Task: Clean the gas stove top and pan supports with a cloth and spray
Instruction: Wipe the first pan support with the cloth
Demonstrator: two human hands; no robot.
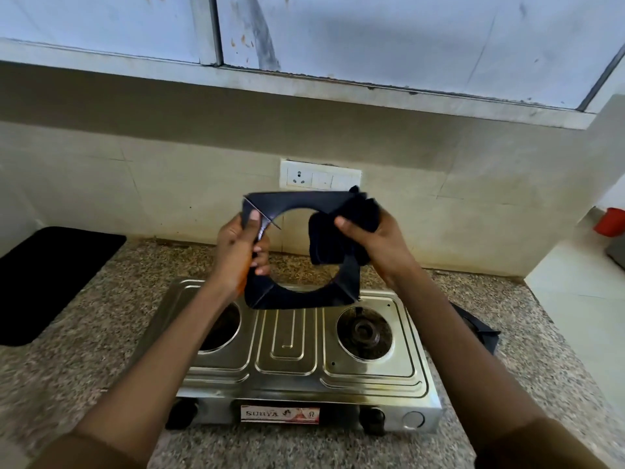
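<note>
A steel two-burner gas stove (287,346) sits on the granite counter, both burners bare. Above it I hold up a black square pan support (297,201) with a round opening, tilted toward me. My left hand (240,252) grips its left edge, thumb on the front face. My right hand (372,242) holds a dark cloth (341,231) wrapped over the support's right side. A second black pan support (480,330) lies on the counter right of the stove, partly hidden by my right forearm. No spray bottle is in view.
A black mat (50,279) lies on the counter (101,333) at the left. A wall socket (319,179) is behind the stove. A red container (610,221) stands far right on a white ledge. A shelf edge overhangs above.
</note>
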